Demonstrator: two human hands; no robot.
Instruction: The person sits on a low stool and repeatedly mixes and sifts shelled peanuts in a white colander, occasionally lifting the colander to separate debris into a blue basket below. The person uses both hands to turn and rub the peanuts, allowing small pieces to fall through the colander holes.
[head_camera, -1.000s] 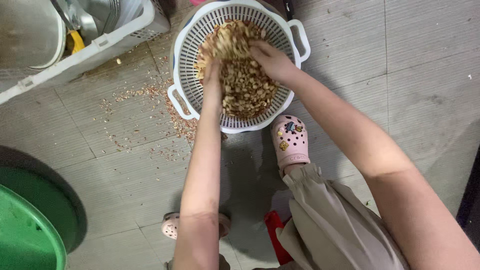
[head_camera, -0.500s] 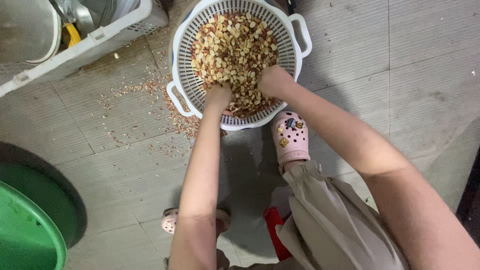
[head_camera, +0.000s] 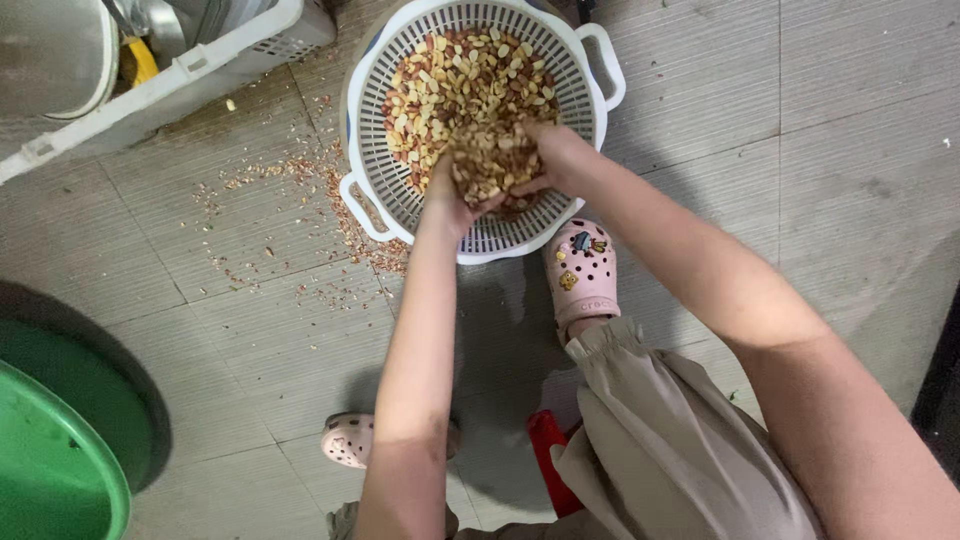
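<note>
Fingers of left hand (head_camera: 452, 190) and right hand (head_camera: 552, 158): cupped together, heaped with a scoop of peanuts (head_camera: 487, 160), held just above the load. Directly beneath: white slotted colander (head_camera: 372, 160), two-handled, on tiled floor (head_camera: 250, 320), holding more nuts. Beside, right: pink clog (head_camera: 582, 275). Left of colander: scattered husks (head_camera: 300, 180). Farther left: white crate (head_camera: 180, 75); green tub (head_camera: 45, 470).

Peanut heap (head_camera: 488, 160) hides both hands' fingers; green basin (head_camera: 45, 470) lower left and white crate (head_camera: 190, 65) upper left cut off by frame edges.
</note>
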